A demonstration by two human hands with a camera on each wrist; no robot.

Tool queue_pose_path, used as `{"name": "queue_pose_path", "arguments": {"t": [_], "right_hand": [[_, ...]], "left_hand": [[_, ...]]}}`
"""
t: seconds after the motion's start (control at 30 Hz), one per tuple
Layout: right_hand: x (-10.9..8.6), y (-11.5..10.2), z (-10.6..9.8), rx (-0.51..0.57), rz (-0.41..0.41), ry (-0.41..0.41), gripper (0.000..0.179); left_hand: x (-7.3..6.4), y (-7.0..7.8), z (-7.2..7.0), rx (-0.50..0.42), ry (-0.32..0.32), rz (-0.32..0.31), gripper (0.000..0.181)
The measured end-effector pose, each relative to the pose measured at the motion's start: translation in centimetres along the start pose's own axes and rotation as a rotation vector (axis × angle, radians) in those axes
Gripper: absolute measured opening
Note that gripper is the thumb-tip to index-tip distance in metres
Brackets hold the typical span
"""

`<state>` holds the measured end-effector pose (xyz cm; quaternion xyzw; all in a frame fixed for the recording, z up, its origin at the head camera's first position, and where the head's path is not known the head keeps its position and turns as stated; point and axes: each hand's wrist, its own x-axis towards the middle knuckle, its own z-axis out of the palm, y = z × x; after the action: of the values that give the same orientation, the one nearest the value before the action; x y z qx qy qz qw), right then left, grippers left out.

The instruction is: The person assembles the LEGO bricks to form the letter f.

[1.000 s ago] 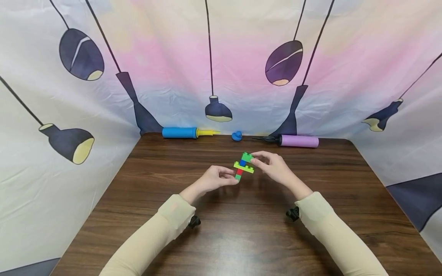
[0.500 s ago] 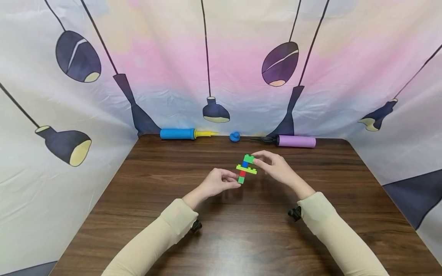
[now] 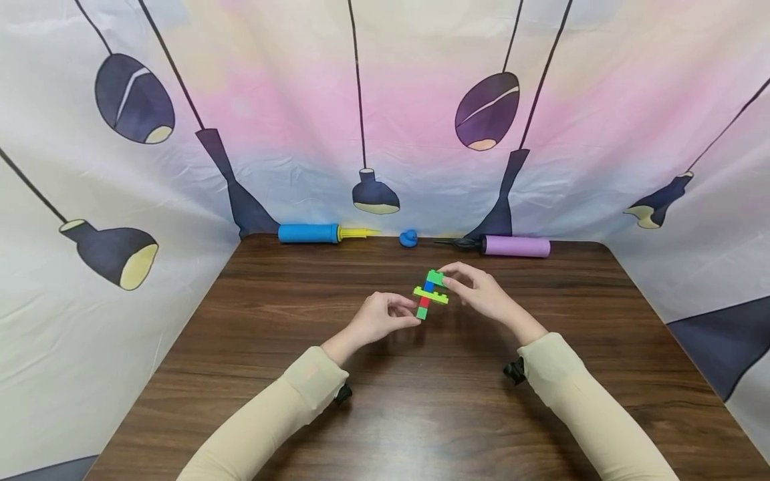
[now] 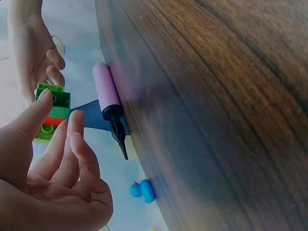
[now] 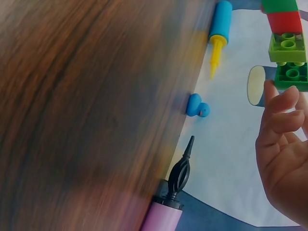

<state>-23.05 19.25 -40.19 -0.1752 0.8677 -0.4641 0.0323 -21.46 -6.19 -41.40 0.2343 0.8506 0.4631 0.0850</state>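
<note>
A small stack of toy building bricks (image 3: 424, 302) is held up between both hands, tilted, over the middle of the table. From bottom to top it has a green, a red, a long lime, a blue and a green brick. My left hand (image 3: 379, 317) pinches the bottom green brick (image 4: 59, 111) between thumb and fingers. With thumb and fingertips, my right hand (image 3: 478, 292) holds the top green brick (image 3: 436, 277). The right wrist view shows the stack from below, with the hollow underside of the lime brick (image 5: 287, 48) facing the camera.
Along the back edge of the wooden table (image 3: 397, 401) lie a blue hand pump (image 3: 309, 233) with a yellow nozzle, a small blue rubber duck (image 3: 408, 238) and a purple hand pump (image 3: 516, 246) with a black nozzle. A fabric backdrop printed with lamps (image 3: 375, 194) hangs behind.
The head view has shifted a little. In it, the stack sits slightly further right and looks a bit turned; both hands keep their hold on it.
</note>
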Motion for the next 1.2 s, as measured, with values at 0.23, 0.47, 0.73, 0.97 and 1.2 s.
{"name": "queue_pose_path", "arguments": {"t": [0.23, 0.47, 0.73, 0.97, 1.2], "right_hand": [[0.2, 0.6, -0.1, -0.009, -0.005, -0.037, 0.032], [0.6, 1.0, -0.2, 0.0, -0.008, -0.128, 0.037], [1.4, 1.2, 0.3, -0.041, -0.016, -0.16, 0.038], [2.2, 1.9, 0.8, -0.104, -0.017, -0.152, 0.039], [2.6, 2.5, 1.3, -0.107, -0.003, -0.146, 0.039]], "left_hand": [[0.3, -0.3, 0.2, -0.005, 0.029, 0.013, 0.03], [0.4, -0.8, 0.3, -0.002, 0.03, 0.01, 0.028], [0.6, -1.5, 0.3, 0.057, 0.028, 0.009, 0.025], [0.8, -1.8, 0.4, 0.061, 0.022, 0.008, 0.025], [1.2, -2.4, 0.5, 0.026, 0.009, -0.026, 0.026]]}}
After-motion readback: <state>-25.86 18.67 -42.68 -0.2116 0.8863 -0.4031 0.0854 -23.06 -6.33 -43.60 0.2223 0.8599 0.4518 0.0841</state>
